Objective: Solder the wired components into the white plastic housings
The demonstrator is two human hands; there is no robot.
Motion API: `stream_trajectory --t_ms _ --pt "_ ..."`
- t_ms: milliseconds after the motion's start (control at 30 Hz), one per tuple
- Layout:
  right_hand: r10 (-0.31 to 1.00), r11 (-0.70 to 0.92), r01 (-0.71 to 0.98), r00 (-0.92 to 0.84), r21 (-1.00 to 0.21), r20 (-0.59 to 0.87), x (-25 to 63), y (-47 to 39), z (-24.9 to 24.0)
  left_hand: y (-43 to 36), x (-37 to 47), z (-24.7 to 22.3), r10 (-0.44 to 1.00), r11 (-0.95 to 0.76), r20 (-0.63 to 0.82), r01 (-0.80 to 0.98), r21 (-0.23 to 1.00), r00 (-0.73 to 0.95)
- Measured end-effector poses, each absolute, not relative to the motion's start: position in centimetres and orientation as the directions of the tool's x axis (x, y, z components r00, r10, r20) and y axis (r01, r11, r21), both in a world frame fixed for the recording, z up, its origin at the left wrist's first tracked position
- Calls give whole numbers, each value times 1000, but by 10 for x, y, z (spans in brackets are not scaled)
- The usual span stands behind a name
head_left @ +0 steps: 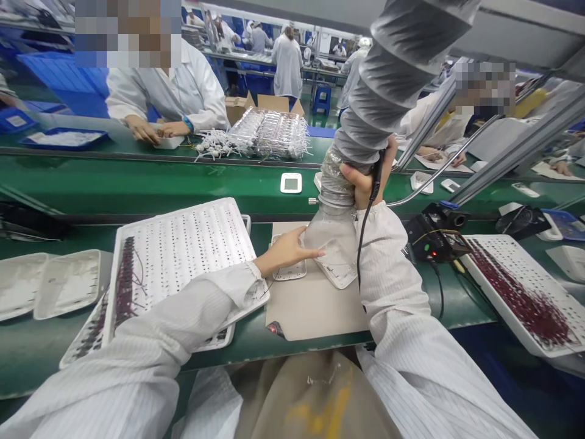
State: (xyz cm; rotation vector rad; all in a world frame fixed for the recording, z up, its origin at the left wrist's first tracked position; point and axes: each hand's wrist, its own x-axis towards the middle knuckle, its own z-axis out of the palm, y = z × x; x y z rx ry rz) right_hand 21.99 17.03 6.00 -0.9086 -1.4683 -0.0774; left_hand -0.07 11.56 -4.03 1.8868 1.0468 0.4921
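Note:
A grey ribbed duct hose (393, 79) hangs from above and ends in a clear plastic hood (331, 228). My right hand (372, 180) is closed round the taped neck of the hose, thumb in front. A black cable (364, 235) runs down past that hand; whether the fingers also hold it cannot be seen. At the hood's lower left, my left hand (286, 251) has thumb and fingers apart, the thumb reaching across the hood's edge. Below the hood lies a white plastic casing (339, 277), with another white casing (292, 271) partly behind my left hand. Both rest on a beige board (315, 311).
A white tray (183, 244) with dark-wired parts lies left, beside white bins (73, 283). To the right are a black device (436, 231) with a red light and a tray of dark red wires (525, 292). A co-worker (164, 91) sits opposite, behind a green conveyor (205, 186).

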Motion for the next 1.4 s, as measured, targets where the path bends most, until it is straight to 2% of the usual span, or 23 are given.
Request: stream_trajectory --t_ms 167,367,567,733,800,867,933,1000,1067,1133,1233,1400 --pt "488 646 583 182 -494 854 223 170 56 115 3 -50 830 -190 -94 438 879 550" --pt "545 625 569 173 -535 821 233 173 52 119 8 -53 718 -350 -5 367 862 696" --pt "566 551 674 133 -493 814 237 183 44 116 17 -59 760 -368 10 418 830 650" --pt "702 457 675 126 -579 701 259 161 46 115 17 -52 796 -372 -5 495 785 605" --pt "759 403 712 91 -575 645 280 143 45 115 15 -48 811 -372 -8 527 764 585" --pt "823 299 831 25 -470 567 303 123 42 116 14 -44 819 -373 -5 539 755 574" --pt "880 218 937 -69 -272 470 323 106 38 117 13 -42 820 -370 -6 539 757 572" --pt "898 219 973 -172 -72 406 335 95 32 119 12 -41 818 -359 -17 533 766 575" --pt "877 266 963 -265 54 400 341 92 25 122 11 -42 817 -333 -36 521 786 576" --pt "847 300 946 -322 119 422 343 94 20 126 9 -42 819 -303 -49 503 809 572" --pt "817 262 947 -319 183 480 340 104 14 134 6 -39 829 -267 -60 487 832 556" --pt "805 172 963 -260 209 534 335 118 13 150 4 -27 848 -217 -100 513 831 520"
